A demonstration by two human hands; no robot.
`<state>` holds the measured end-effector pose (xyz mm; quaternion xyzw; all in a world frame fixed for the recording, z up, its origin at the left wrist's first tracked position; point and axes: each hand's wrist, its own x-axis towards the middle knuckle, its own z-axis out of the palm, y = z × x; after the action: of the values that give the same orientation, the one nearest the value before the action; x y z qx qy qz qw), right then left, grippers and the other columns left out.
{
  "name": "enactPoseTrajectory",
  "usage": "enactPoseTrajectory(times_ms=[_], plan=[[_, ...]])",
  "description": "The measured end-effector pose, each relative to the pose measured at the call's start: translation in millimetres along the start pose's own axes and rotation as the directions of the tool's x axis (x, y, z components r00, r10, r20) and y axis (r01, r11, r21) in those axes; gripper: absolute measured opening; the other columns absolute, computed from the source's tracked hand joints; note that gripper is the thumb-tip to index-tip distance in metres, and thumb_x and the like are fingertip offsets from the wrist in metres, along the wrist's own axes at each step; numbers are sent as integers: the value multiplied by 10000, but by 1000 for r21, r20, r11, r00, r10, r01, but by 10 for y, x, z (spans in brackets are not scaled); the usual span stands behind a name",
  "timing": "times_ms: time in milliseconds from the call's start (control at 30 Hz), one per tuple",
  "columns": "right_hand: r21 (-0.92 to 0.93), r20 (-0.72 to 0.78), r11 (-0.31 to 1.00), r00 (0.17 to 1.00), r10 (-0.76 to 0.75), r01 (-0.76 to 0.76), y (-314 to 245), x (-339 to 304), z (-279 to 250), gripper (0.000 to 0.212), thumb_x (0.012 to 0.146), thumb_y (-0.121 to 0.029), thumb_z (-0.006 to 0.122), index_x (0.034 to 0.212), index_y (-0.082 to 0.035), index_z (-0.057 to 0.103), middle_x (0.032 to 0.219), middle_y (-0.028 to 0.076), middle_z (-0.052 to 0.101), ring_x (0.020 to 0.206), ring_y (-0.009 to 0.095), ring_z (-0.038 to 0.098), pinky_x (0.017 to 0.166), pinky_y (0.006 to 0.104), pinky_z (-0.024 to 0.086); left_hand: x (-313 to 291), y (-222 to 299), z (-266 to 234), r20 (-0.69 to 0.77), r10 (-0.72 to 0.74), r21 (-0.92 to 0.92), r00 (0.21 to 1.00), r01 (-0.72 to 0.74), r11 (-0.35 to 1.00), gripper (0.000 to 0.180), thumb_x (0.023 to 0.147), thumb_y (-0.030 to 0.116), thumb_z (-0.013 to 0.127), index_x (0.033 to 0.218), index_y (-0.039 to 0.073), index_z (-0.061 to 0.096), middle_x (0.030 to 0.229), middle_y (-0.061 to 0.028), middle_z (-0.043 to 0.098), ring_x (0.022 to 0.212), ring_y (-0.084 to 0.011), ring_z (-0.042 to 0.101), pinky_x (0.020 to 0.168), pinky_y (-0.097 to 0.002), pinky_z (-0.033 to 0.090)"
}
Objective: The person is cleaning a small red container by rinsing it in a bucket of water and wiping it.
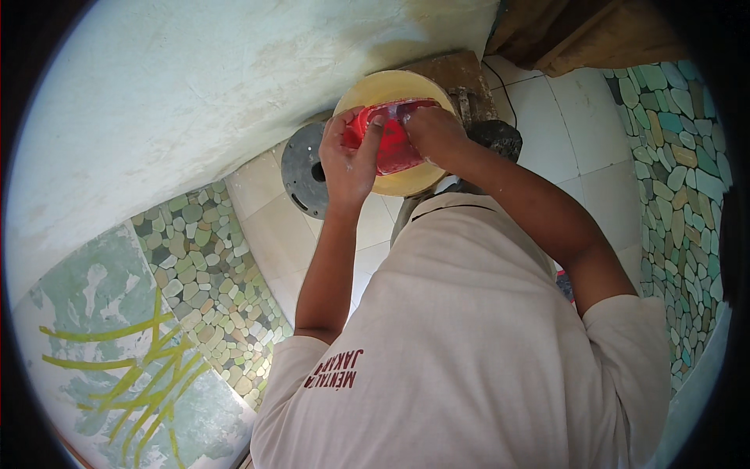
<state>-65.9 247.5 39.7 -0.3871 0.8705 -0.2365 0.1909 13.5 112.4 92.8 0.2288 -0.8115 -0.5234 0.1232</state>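
My left hand (pixel 353 156) is wrapped round a red plastic container (pixel 394 150), its thumb lying across the near side. The container is tilted above a round, pale yellow basin (pixel 402 184), whose rim shows around it. At the container's upper right edge is my right hand (pixel 433 134), its fingers curled inward. Their tips are hidden, and I cannot make out what they grip. Whitish smears show on the red plastic and on my right fingers.
A dark grey disc (pixel 301 173) with a centre hole lies left of the basin. Behind stands a brown wooden board (pixel 449 72), with a dark lump (pixel 498 139) to the right. A pale wall (pixel 234 86) rises close on the left; brown cloth (pixel 601 35) hangs at the far right.
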Motion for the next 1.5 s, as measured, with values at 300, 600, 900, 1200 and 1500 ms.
enactPoseTrajectory(times_ms=[300, 600, 900, 1200, 1500], plan=[[-10, -3, 1000, 1000, -12, 12, 44, -6, -18, 145, 739, -81, 559, 782, -31, 688, 802, 181, 646, 788, 326, 649, 711, 425, 517, -5, 33, 25, 17, 2, 64, 1000, -3, 998, 272, 804, 174, 673, 949, -48, 612, 927, -126, 590, 803, -167, 580, 736, -273, 463], [74, 31, 992, 994, -101, 98, 13, -29, -144, 129, 736, -71, 562, 807, -24, 659, 788, 209, 630, 791, 359, 633, 685, 454, 499, -14, 39, -1, -8, -68, -95, 998, 67, 993, 252, 819, 150, 659, 968, -47, 609, 903, -102, 605, 768, -125, 573, 705, -249, 465], [120, 6, 989, 996, -89, 88, 60, -19, -53, 108, 716, -58, 576, 777, -6, 649, 799, 216, 623, 816, 364, 628, 704, 458, 491, -15, 160, -8, 17, -88, -125, 996, 90, 988, 239, 830, 146, 644, 977, -40, 613, 820, -78, 635, 731, -112, 583, 695, -235, 462], [46, -30, 994, 995, -95, 96, 80, -26, -73, 110, 720, -57, 565, 754, -20, 663, 786, 202, 631, 798, 354, 635, 705, 441, 503, -14, 101, 23, 33, -83, -64, 996, 85, 994, 238, 812, 144, 657, 952, -45, 617, 842, -99, 624, 735, -135, 588, 704, -251, 468], [-59, 24, 992, 994, -108, 109, 89, -41, -103, 136, 734, -68, 556, 780, -26, 677, 788, 184, 645, 789, 334, 646, 696, 435, 514, 28, 76, 9, 64, -86, -102, 994, 92, 991, 287, 779, 166, 677, 951, -58, 621, 880, -119, 627, 733, -143, 598, 691, -271, 478]])
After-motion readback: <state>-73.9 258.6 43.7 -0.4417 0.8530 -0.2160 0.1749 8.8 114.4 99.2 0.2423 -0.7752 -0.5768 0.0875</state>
